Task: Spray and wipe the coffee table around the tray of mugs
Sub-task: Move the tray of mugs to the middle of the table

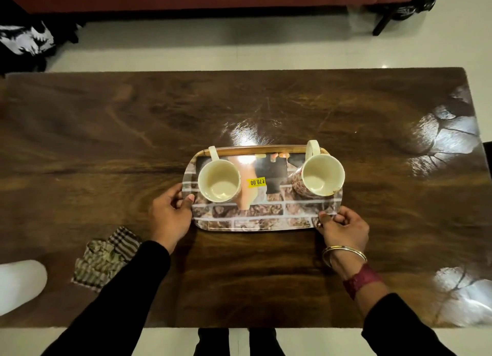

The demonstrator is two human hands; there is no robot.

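Tray [255, 217] mid table [80, 142], two mugs on it | left hand [170, 212] and right hand [343, 228] both grip its near corners | tip: lift level, go slow, so mugs stay up | cloth [106, 260] waits near left

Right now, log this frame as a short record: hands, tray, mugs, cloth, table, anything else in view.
left hand: grips the tray's left edge
right hand: grips the tray's near right corner
tray: brick pattern, yellow price sticker, mid-table
left mug: upright, empty, on tray
right mug: upright, empty, red-patterned outside, on tray
cloth: striped, crumpled, on table near the left arm
coffee table: dark wood, glossy, glare patches at right
white object: at the left edge, unidentifiable
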